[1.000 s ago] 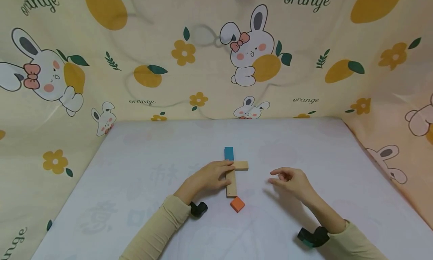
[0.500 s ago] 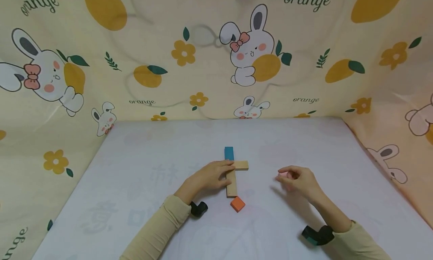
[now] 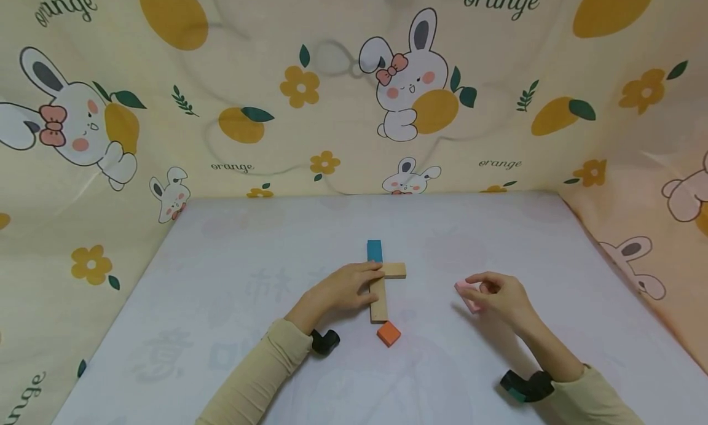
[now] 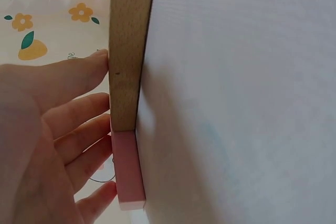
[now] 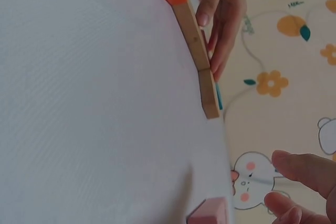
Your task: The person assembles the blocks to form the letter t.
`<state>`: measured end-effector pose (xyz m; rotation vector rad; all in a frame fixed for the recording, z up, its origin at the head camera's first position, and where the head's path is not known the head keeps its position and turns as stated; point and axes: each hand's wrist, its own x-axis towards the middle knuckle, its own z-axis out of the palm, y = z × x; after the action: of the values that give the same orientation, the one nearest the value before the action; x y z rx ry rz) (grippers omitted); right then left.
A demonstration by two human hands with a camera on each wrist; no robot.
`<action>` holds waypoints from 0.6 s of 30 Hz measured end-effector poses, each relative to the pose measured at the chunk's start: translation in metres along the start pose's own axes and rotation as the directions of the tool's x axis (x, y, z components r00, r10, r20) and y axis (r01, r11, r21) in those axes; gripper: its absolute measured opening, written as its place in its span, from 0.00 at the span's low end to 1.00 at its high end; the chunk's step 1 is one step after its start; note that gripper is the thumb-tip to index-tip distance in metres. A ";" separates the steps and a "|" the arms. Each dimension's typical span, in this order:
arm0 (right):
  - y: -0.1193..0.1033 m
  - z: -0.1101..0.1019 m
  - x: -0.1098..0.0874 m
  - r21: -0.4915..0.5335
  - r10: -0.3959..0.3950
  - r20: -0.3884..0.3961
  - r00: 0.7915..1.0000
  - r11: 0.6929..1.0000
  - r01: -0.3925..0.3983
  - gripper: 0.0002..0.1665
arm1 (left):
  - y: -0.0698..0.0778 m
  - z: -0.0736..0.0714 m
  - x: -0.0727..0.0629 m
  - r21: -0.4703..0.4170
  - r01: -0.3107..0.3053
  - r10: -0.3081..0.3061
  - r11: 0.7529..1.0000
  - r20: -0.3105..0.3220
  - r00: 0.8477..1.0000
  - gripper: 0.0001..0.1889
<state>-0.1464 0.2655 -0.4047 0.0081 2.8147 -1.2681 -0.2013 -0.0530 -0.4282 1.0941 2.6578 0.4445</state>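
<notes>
My left hand rests its fingertips along a row of blocks in the middle of the table. Under them lies a long plain wooden block, with a blue block beyond it and a shorter wooden block jutting to the right. At the near end sits an orange block. The left wrist view shows a pink block beneath the left fingers, hidden from the head view. To the right, my right hand hovers, fingers loosely bent and holding nothing, over another pink block.
The white tabletop meets a cream cloth printed with rabbits and oranges at the back and sides. A black wrist camera sits on the left wrist, another black camera on the right wrist.
My right hand has moved a little to the right, and the pink block beneath it, hidden at first, now shows. The left hand and its blocks stay put.
</notes>
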 end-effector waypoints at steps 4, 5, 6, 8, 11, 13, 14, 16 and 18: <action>0.004 -0.001 -0.001 -0.024 0.016 -0.005 1.000 1.000 -0.016 0.25 | 0.000 0.000 0.000 0.011 0.000 0.000 1.000 0.003 1.000 0.28; 0.005 -0.002 -0.001 -0.028 0.023 -0.008 1.000 0.999 -0.023 0.25 | 0.001 0.000 0.001 0.012 0.001 -0.001 1.000 0.003 1.000 0.28; 0.006 -0.002 -0.001 -0.033 0.029 -0.010 1.000 0.999 -0.029 0.25 | 0.001 0.000 0.001 0.012 0.001 -0.001 1.000 0.004 1.000 0.28; 0.009 -0.002 -0.001 -0.042 0.036 -0.015 0.999 0.998 -0.037 0.26 | 0.001 -0.001 0.001 0.002 0.003 -0.003 1.000 0.006 1.000 0.28; 0.012 -0.003 -0.001 -0.045 0.040 -0.023 0.999 0.998 -0.041 0.26 | 0.002 -0.001 0.000 -0.011 0.008 -0.008 1.000 0.010 1.000 0.28; 0.015 -0.003 0.000 -0.046 0.043 -0.022 0.999 0.998 -0.044 0.26 | 0.002 -0.001 0.000 -0.015 0.012 -0.012 1.000 0.012 1.000 0.28; 0.016 -0.003 0.000 -0.046 0.044 -0.021 0.999 0.998 -0.044 0.26 | 0.002 -0.001 0.000 -0.017 0.013 -0.013 1.000 0.013 1.000 0.28; 0.018 -0.003 0.001 -0.051 0.046 -0.023 0.999 0.998 -0.047 0.27 | 0.002 -0.001 0.000 -0.019 0.015 -0.014 1.000 0.013 1.000 0.28; 0.020 -0.004 0.001 -0.053 0.047 -0.026 0.999 0.997 -0.049 0.27 | 0.002 -0.001 0.000 -0.019 0.017 -0.017 1.000 0.013 1.000 0.28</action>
<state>-0.1471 0.2815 -0.4174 0.0888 2.8498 -1.1898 -0.2001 -0.0520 -0.4261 1.0643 2.6442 0.4577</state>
